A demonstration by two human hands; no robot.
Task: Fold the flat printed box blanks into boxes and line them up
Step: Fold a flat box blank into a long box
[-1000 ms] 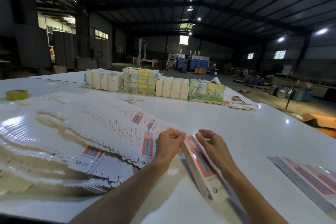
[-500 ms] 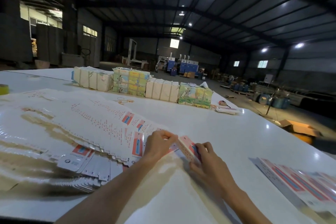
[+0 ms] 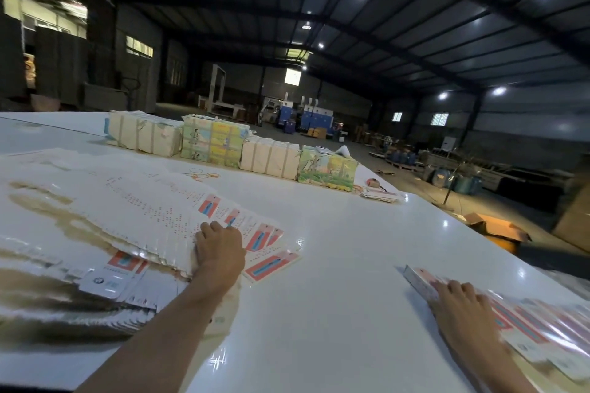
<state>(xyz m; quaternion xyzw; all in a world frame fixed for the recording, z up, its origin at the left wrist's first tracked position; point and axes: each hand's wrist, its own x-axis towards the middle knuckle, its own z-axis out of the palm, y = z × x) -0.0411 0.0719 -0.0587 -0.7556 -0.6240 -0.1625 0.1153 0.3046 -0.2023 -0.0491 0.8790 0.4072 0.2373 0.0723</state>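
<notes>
Flat blanks (image 3: 127, 210): fanned stack on the white table (image 3: 335, 265), left side
Left hand (image 3: 220, 252): on the fan's right edge, fingers bent; cannot tell whether it pinches a blank
Bundled packs (image 3: 271, 159): row along the far edge
Right hand (image 3: 459, 303): fingers straight, lying on the leftmost of the folded boxes (image 3: 542, 322); near right
</notes>
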